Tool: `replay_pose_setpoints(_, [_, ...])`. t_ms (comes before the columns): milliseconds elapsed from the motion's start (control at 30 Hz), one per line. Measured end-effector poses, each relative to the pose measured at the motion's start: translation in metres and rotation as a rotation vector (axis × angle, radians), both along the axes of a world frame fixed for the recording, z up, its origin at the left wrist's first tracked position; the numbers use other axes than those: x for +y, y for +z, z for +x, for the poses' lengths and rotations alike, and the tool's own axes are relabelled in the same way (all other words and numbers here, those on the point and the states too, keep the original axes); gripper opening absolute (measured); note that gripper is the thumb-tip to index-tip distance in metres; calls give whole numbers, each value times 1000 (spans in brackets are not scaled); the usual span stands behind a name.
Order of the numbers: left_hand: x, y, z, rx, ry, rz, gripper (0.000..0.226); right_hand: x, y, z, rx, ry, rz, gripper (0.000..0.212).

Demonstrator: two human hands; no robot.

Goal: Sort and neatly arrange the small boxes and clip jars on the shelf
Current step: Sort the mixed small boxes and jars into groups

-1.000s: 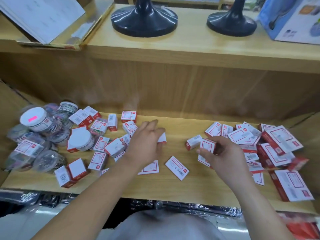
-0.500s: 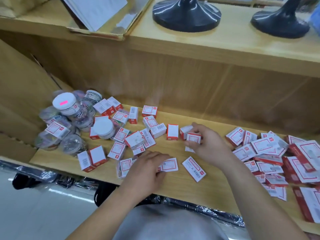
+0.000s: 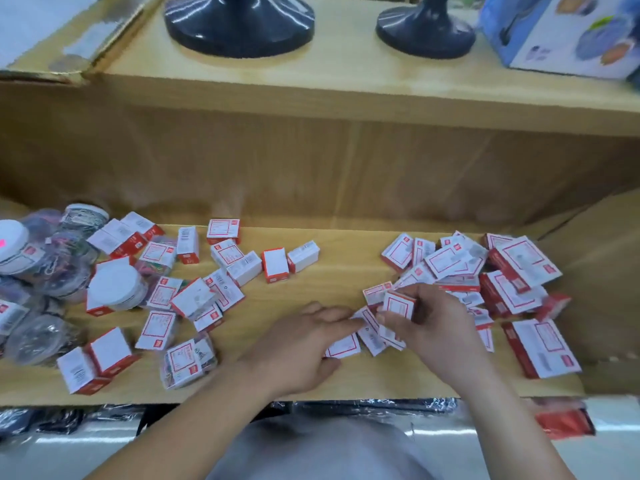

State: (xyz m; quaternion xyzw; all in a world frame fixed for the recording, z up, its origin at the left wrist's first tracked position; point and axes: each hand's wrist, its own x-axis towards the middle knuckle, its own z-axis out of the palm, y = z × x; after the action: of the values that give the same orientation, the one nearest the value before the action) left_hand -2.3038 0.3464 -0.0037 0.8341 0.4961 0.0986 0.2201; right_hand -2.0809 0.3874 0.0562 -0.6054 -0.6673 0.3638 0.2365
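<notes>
Small red-and-white boxes lie scattered over the wooden shelf [image 3: 329,282]. My right hand [image 3: 436,327] pinches one small box [image 3: 399,304] upright, just above other flat boxes at the shelf's middle front. My left hand [image 3: 301,344] lies beside it, fingers stretched onto a flat box [image 3: 343,348]. Clear clip jars with white lids [image 3: 116,287] are heaped at the far left. A pile of bigger and smaller boxes [image 3: 485,271] sits at the right.
A loose row of upright boxes [image 3: 275,265] stands near the shelf's back middle. On the upper shelf stand two dark round bases [image 3: 239,22], a cardboard tray [image 3: 52,46] and a blue carton [image 3: 561,32]. Plastic-wrapped goods [image 3: 398,403] lie below the shelf's front edge.
My right hand has drawn back from the middle row to the front, now holding a box. My left hand has shifted right to meet it. The camera view has swung rightward.
</notes>
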Motion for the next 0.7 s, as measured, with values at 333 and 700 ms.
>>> replay_pose_setpoints(333, [6,-24,86,-72,100,99,51,-17,-6,83,-86,-401,87,25])
replay_pose_setpoints(700, [28,-33,92,-216,420,268,28,31,-34,90,-92,-343,252,38])
